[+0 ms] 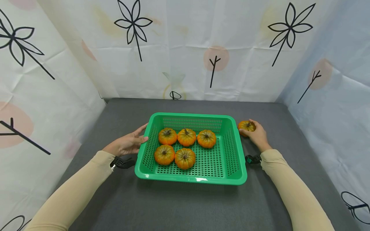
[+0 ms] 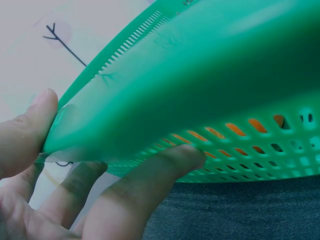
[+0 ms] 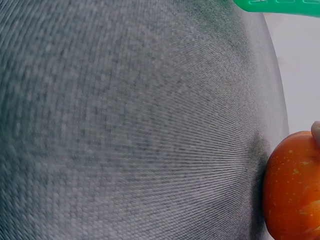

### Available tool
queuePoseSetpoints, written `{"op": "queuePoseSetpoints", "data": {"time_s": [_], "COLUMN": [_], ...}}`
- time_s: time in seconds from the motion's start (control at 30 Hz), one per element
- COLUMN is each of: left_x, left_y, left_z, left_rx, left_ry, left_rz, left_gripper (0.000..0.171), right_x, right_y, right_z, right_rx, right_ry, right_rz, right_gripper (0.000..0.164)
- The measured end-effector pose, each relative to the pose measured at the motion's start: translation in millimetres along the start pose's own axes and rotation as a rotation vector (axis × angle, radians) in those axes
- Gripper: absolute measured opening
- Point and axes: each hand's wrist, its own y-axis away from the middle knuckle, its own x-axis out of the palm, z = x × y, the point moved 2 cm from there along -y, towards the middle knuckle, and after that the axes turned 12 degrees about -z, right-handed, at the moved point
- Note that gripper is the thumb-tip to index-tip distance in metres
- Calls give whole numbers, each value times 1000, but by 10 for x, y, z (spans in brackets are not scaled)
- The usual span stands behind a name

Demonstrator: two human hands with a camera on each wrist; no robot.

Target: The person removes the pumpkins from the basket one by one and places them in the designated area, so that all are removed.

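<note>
A green plastic basket sits on the dark grey table, with several small orange pumpkins grouped in its left and middle part. My left hand holds the basket's left side. In the left wrist view the thumb lies at the rim while the fingers reach beneath it, along the perforated wall. Beyond the basket's right side, my right hand grips another small pumpkin between thumb and fingers. The right wrist view shows this pumpkin close against the cloth, a fingertip on it.
Grey cloth covers the table. White printed fabric hangs along the back and both sides. The basket's raised rim stands between my two hands.
</note>
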Motion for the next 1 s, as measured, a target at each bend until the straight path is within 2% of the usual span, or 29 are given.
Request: {"op": "queuePoseSetpoints", "data": {"time_s": [0.47, 1.0], "left_x": [13, 17], "left_y": [6, 5], "left_z": [-3, -8], "left_rx": [2, -9], "left_ry": [16, 35], "left_rz": [16, 21], "left_gripper": [82, 81], "right_x": [-7, -31], "right_y": [-8, -7], "right_z": [36, 45], "right_rx": [34, 29], "right_ry": [2, -8], "right_rz": [21, 46], "right_gripper": [79, 86]}}
